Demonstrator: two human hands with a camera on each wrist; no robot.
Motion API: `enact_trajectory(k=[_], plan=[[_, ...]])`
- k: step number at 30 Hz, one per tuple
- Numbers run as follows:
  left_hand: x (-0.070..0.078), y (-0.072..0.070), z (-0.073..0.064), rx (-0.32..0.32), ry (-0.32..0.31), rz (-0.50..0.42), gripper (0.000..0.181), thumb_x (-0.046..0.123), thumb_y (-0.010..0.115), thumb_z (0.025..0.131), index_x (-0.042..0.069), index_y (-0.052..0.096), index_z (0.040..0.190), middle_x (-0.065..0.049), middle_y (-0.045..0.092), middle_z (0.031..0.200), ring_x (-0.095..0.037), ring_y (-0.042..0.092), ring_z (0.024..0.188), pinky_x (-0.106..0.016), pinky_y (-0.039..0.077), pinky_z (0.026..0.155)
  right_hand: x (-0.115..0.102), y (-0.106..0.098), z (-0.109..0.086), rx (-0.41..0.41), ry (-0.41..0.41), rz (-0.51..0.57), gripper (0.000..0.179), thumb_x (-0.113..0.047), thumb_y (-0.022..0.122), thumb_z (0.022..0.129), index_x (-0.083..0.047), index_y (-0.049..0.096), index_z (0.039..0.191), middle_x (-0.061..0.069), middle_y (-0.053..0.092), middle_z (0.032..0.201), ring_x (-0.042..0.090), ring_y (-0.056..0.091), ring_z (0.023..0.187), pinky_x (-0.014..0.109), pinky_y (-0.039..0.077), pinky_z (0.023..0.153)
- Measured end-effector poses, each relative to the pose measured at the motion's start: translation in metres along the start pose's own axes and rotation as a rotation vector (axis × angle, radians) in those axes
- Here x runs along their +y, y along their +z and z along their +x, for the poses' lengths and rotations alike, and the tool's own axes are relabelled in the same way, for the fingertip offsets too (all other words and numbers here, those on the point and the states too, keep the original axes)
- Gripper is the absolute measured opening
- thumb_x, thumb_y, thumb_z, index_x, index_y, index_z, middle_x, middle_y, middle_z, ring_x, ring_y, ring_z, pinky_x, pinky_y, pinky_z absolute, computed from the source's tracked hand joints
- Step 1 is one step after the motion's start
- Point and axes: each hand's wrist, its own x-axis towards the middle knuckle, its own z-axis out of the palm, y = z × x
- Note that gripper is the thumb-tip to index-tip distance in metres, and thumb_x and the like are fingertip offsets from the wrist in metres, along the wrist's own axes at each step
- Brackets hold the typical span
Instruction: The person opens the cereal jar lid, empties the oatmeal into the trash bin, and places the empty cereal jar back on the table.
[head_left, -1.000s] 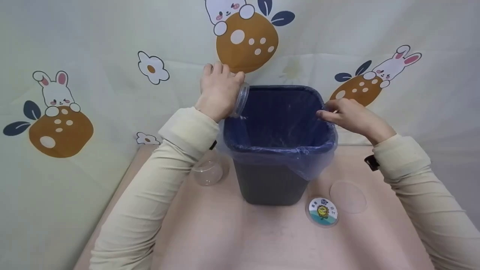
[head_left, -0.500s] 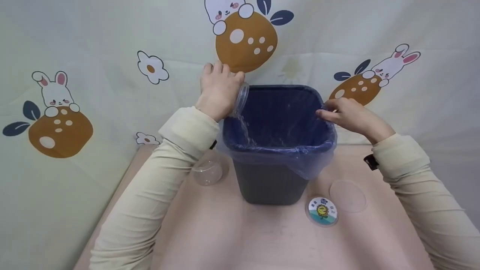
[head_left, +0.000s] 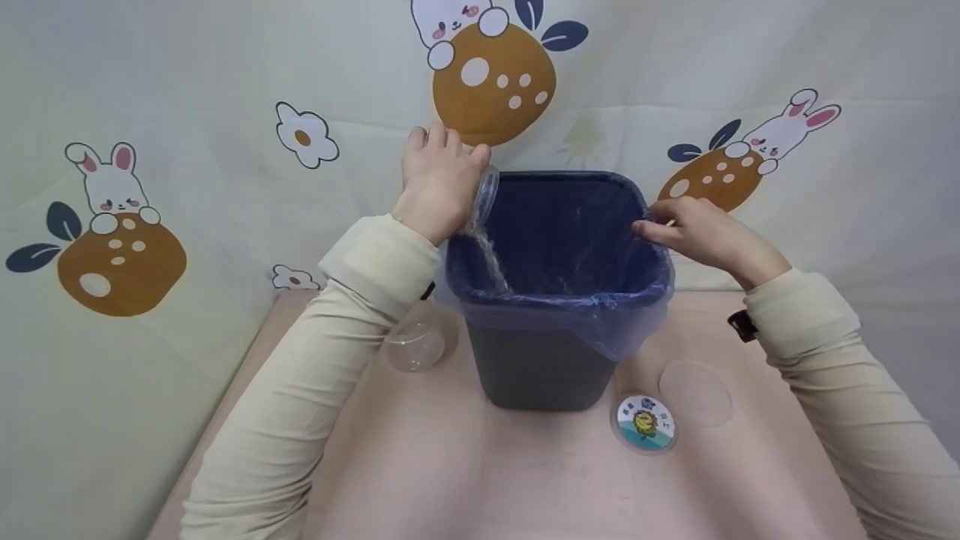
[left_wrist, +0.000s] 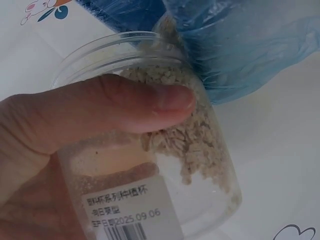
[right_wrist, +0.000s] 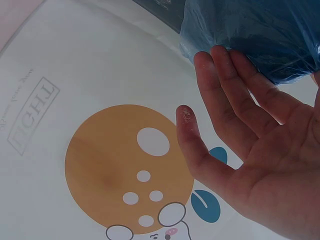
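Note:
Tilted at the left rim of a grey trash can (head_left: 547, 367), a clear plastic jar (head_left: 488, 191) is gripped by my left hand (head_left: 439, 180). Pale, crumbly grains (left_wrist: 200, 145) lie along the jar's lower side, and a stream (head_left: 491, 259) of them falls into the can. A labelled sticker (left_wrist: 132, 210) is on the jar wall. A thin blue bag (head_left: 626, 334) lines the can and folds over its rim. My right hand (head_left: 705, 232) holds the right rim, thumb on the inside, other fingers (right_wrist: 227, 100) outside against the bag.
On the pink tabletop (head_left: 525, 480), a clear round bowl (head_left: 415, 351) stands left of the can. Right of it lie a round lid with a sunflower picture (head_left: 645, 424) and a clear disc (head_left: 697, 394). A printed cloth (head_left: 225, 112) hangs close behind.
Grains have begun pouring from the jar, first as a thin trickle, now as a thicker stream. Both hands and the can have stayed in place.

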Motion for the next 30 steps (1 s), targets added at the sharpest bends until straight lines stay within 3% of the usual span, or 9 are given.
enact_trajectory(k=[6, 15, 25, 30], plan=[[0.0008, -0.0007, 0.0012, -0.001, 0.001, 0.003, 0.031, 0.002, 0.045, 0.097, 0.013, 0.048, 0.126, -0.016, 0.046, 0.121, -0.031, 0.034, 0.116, -0.043, 0.023, 0.101, -0.0005, 0.0006, -0.0002, 0.008, 0.001, 0.007, 0.033, -0.025, 0.055, 0.098, 0.005, 0.067, 0.102, 0.016, 0.068, 0.089, 0.029, 0.064, 0.080, 0.048, 0.049, 0.075], [0.0010, -0.0021, 0.0044, -0.027, 0.004, 0.027, 0.039, 0.006, 0.058, 0.090, 0.014, 0.047, 0.127, -0.015, 0.046, 0.120, -0.031, 0.034, 0.115, -0.043, 0.023, 0.101, 0.0000, 0.0002, 0.0004, 0.008, 0.008, 0.017, 0.032, -0.025, 0.055, 0.098, 0.005, 0.067, 0.101, 0.015, 0.068, 0.088, 0.029, 0.063, 0.080, 0.048, 0.049, 0.074], [0.0014, -0.0021, 0.0053, -0.024, -0.003, 0.008, 0.030, 0.002, 0.049, 0.095, 0.013, 0.049, 0.123, -0.015, 0.047, 0.119, -0.030, 0.034, 0.114, -0.043, 0.023, 0.100, 0.0005, -0.0011, 0.0007, 0.015, -0.002, 0.010, 0.031, -0.025, 0.055, 0.098, 0.003, 0.068, 0.098, 0.013, 0.068, 0.086, 0.027, 0.063, 0.078, 0.044, 0.048, 0.071], [0.0027, -0.0025, 0.0059, -0.027, -0.005, 0.022, 0.034, 0.004, 0.056, 0.092, 0.013, 0.049, 0.124, -0.015, 0.048, 0.119, -0.031, 0.034, 0.115, -0.043, 0.023, 0.100, 0.0006, -0.0009, 0.0010, 0.009, 0.009, 0.007, 0.030, -0.025, 0.056, 0.098, 0.003, 0.068, 0.098, 0.012, 0.068, 0.086, 0.026, 0.063, 0.078, 0.044, 0.047, 0.071]])
